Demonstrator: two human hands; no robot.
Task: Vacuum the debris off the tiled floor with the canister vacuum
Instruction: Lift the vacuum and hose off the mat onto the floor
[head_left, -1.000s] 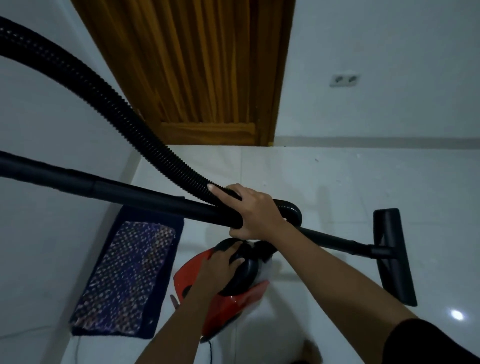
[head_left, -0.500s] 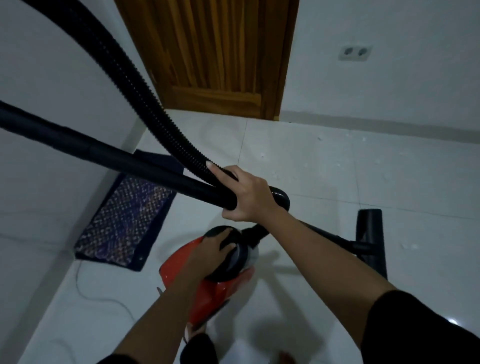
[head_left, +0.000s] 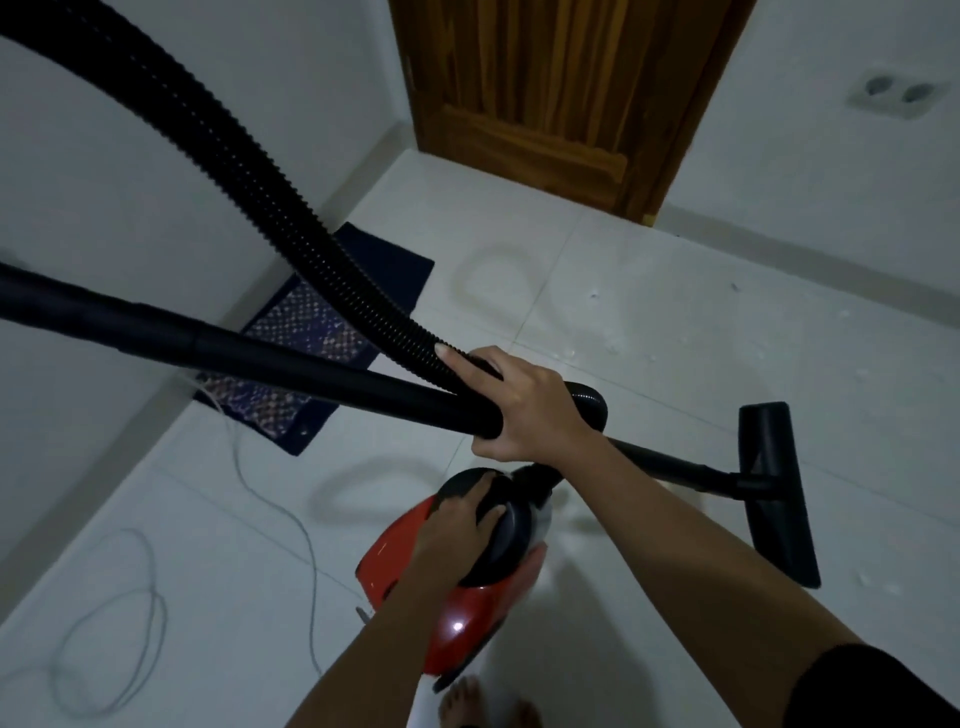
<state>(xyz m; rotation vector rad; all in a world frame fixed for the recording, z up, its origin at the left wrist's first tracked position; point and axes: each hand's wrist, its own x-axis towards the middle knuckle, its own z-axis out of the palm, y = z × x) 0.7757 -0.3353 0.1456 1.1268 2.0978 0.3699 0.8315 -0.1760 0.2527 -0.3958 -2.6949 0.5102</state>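
Cord (head_left: 156, 613) lies in loose grey loops on the tiled floor (head_left: 649, 322) at the far left, near the wall. Next I see a dark blue patterned mat (head_left: 317, 332) against the wall, partly hidden by the black ribbed hose (head_left: 249, 171) arching overhead and the smooth black wand (head_left: 260, 358) crossing below it. In the middle, my left hand (head_left: 457, 525) is wrapped over the black handle on top of the red canister vacuum (head_left: 447, 597), fingers curled down on it; I cannot tell whether the canister rests on the floor. Just above, my right hand (head_left: 524, 405) is closed around the wand where the hose joins it. Behind stands a wooden door (head_left: 561, 93). To the right, the black floor nozzle (head_left: 779, 493) sits near the tiles, with small white debris (head_left: 595, 297) scattered beyond it. A wall socket (head_left: 893, 93) shows at the far right.
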